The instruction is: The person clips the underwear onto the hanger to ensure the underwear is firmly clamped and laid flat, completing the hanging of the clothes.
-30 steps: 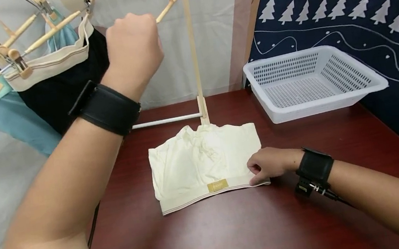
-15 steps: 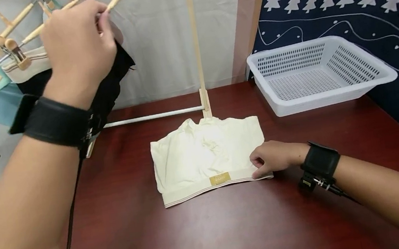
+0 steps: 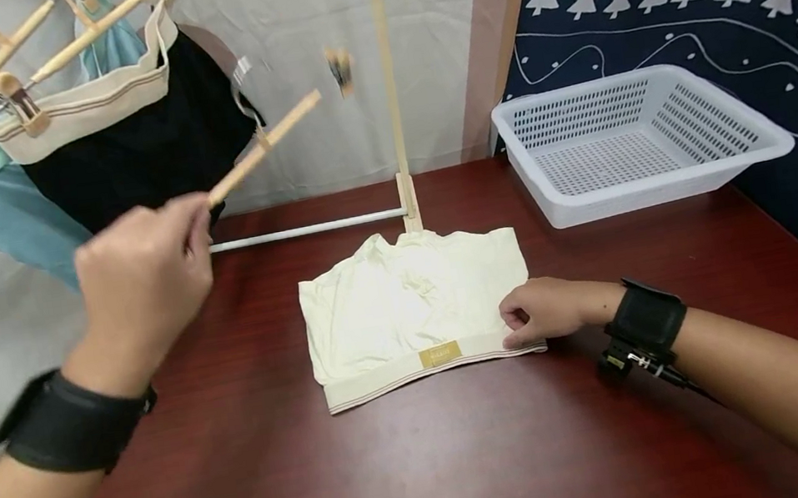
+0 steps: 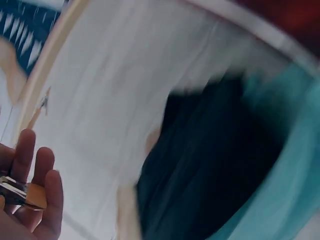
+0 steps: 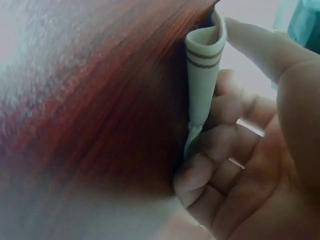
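Note:
My left hand (image 3: 145,274) is raised at the left, its fingers curled around a wood-and-metal clothes clip (image 4: 22,194) that shows in the left wrist view. Past its fingertips in the head view juts a wooden rod (image 3: 272,144) of the hanging rack. On the table lies a pair of cream underpants (image 3: 407,307) with a gold label on the waistband. At their right corner my right hand (image 3: 547,309) pinches the waistband. Close up in the right wrist view, the striped waistband (image 5: 202,62) is folded in a loop beside the thumb and curled fingers.
Black underpants (image 3: 142,140) and blue cloth (image 3: 8,208) hang from clips on the rack at upper left. A blurred clip (image 3: 340,70) dangles near the wooden post (image 3: 387,74). At the back right stands a white plastic basket (image 3: 568,210).
My left hand has come down and to the left from the rack, and the wooden rod has swung lower. My right hand stays at the waistband corner.

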`<state>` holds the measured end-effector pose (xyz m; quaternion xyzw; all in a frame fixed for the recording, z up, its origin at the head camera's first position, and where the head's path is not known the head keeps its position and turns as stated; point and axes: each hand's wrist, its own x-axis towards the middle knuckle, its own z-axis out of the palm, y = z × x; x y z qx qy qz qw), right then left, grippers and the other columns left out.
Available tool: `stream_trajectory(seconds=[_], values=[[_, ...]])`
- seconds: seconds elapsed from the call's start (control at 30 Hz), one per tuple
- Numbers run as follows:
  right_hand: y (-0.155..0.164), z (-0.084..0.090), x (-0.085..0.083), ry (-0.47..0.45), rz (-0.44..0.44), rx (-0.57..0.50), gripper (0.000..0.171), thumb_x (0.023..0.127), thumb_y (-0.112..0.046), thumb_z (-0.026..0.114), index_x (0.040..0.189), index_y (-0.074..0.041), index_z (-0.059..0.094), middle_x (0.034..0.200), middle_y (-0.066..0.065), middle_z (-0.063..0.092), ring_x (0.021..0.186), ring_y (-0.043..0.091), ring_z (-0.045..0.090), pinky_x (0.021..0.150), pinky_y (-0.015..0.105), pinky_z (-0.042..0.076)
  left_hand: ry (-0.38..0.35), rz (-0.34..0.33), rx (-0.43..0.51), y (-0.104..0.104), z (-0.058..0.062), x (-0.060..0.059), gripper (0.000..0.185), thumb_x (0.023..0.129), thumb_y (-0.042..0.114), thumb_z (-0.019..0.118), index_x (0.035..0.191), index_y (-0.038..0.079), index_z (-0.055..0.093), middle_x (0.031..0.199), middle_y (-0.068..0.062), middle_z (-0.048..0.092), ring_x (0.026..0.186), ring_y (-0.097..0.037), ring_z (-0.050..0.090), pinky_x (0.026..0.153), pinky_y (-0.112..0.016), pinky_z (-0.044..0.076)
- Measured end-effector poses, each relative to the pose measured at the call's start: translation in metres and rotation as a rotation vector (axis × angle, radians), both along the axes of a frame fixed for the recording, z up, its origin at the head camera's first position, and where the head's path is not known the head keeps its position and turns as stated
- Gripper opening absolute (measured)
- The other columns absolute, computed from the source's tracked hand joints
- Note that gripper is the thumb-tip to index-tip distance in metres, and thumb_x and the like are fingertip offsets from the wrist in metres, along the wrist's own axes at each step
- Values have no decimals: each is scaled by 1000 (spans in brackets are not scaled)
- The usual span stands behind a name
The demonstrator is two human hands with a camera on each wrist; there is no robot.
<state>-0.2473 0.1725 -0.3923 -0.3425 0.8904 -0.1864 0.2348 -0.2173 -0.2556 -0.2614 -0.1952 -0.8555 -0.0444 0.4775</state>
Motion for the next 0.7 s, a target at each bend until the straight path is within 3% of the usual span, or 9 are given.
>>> stream_trajectory(seconds=[0.13, 0.23, 0.3, 0.37, 0.47, 0.57, 0.7], values=[[4, -2, -2, -130, -140, -161, 34, 100, -27, 60, 70, -11, 56, 63, -8, 43, 59, 6, 42, 57, 22, 38, -22, -121, -57, 7, -47, 13, 20, 98, 17, 59, 101, 7, 76, 68, -14, 68, 57, -33, 60, 40, -44, 38], [4, 2, -1, -317, -291, -330, 47, 107, -37, 43, 82, -2, 61, 64, -1, 48, 58, 11, 46, 55, 26, 42, -32, -230, -78, 22, -74, 20, 20, 96, 13, 57, 98, 7, 76, 62, -10, 65, 57, -28, 61, 41, -39, 40], [2, 8, 2, -489, -411, -462, 61, 107, -49, 31, 89, 1, 60, 66, 1, 51, 58, 14, 49, 55, 28, 44, -31, -308, -97, 35, -87, 24, 21, 96, 11, 56, 97, 6, 76, 60, -8, 63, 56, -25, 61, 42, -36, 41], [1, 16, 6, -638, -523, -575, 71, 104, -62, 22, 87, -3, 58, 64, 1, 49, 55, 14, 48, 54, 28, 43, -26, -384, -123, 48, -97, 28, 22, 95, 8, 54, 98, 6, 76, 61, -5, 64, 57, -22, 61, 44, -34, 43], [1, 26, 12, -798, -672, -714, 75, 97, -74, 20, 73, -11, 51, 58, -3, 40, 50, 12, 40, 50, 25, 36, 1, -483, -171, 64, -107, 32, 22, 94, 4, 55, 100, 5, 75, 63, -2, 66, 58, -20, 62, 50, -33, 47], [5, 32, 20, -850, -750, -759, 70, 97, -74, 25, 63, -15, 43, 54, -6, 32, 45, 10, 33, 47, 23, 32, 39, -536, -205, 73, -114, 35, 24, 94, 0, 54, 102, 5, 75, 65, 0, 68, 61, -18, 63, 56, -32, 51], [12, 33, 32, -868, -791, -750, 61, 103, -61, 29, 62, -16, 40, 55, -6, 26, 44, 8, 30, 46, 21, 30, 91, -561, -225, 77, -121, 38, 25, 95, -3, 53, 102, 4, 76, 65, 0, 67, 62, -17, 62, 58, -31, 51]])
